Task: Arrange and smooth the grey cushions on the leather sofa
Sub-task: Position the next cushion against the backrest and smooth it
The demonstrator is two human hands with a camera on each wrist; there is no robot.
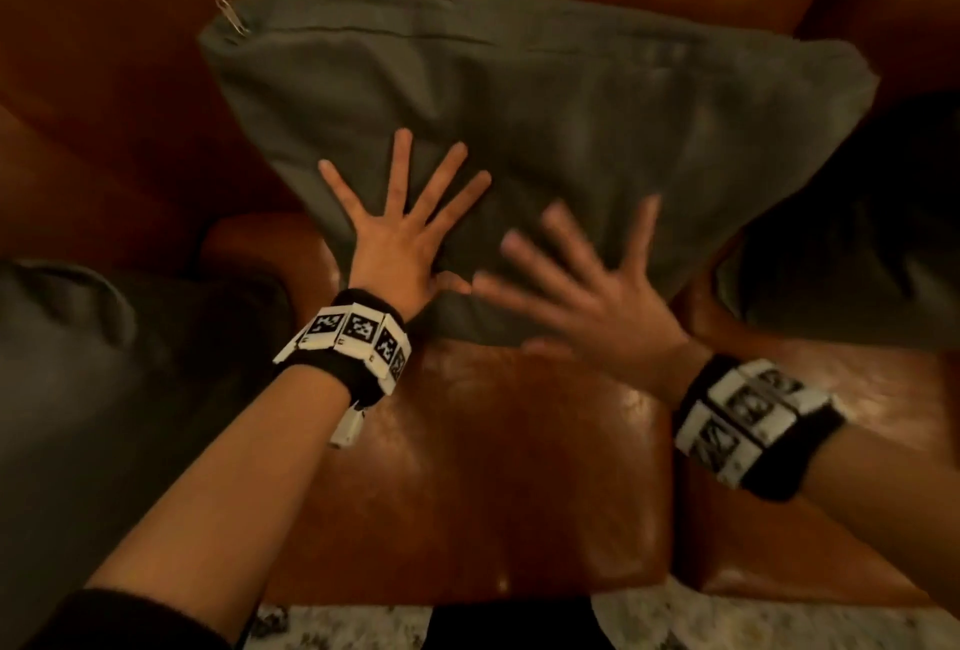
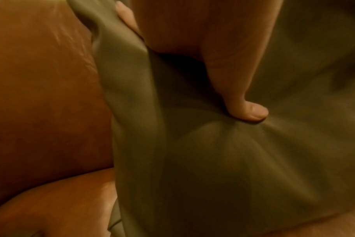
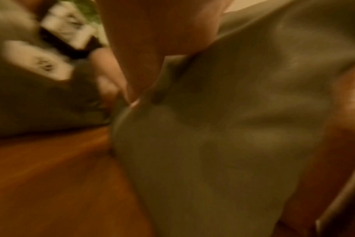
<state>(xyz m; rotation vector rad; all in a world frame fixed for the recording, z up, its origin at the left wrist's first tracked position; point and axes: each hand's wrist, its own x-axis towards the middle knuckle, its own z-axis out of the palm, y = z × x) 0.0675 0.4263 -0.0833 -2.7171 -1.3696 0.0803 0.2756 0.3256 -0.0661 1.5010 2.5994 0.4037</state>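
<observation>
A large grey cushion [image 1: 519, 129] leans against the back of the brown leather sofa [image 1: 467, 467], zipper edge at its top. My left hand [image 1: 400, 223] lies flat on its lower left face, fingers straight and spread. My right hand [image 1: 582, 280] is spread over the lower middle of the cushion, blurred by motion. In the left wrist view the thumb presses a dent into the grey cushion [image 2: 233, 160]. The right wrist view is blurred; it shows the grey cushion [image 3: 223, 144] close under the hand.
Another grey cushion [image 1: 93, 389] lies on the seat at the left, and a third grey cushion [image 1: 857, 244] sits at the right. The sofa's front edge meets a pale patterned rug [image 1: 727, 623] below.
</observation>
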